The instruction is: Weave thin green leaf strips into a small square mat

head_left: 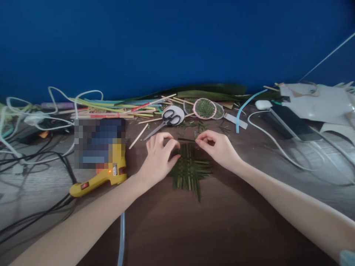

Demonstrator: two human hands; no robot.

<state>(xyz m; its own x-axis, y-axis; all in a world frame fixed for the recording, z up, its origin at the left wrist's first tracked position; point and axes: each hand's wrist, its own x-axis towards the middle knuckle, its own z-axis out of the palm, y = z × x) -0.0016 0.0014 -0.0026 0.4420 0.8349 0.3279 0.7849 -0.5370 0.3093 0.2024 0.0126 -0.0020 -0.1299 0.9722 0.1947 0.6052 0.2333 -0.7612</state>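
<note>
One dark leaf strip [185, 139] is pinched at its end by the right hand [212, 142], just beyond the woven leaf mat [188, 170], as my head view shows. The left hand [159, 153] curls at the mat's left edge; whether it grips, I cannot tell. I judge a careless tug could loosen the weave. Scissors [166, 119] crowd beyond the mat; tabletop [177, 229] nearer me offers room.

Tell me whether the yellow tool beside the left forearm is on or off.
Apparently on: a small orange light glows on the yellow tool. I cannot tell the red switch's position.
</note>
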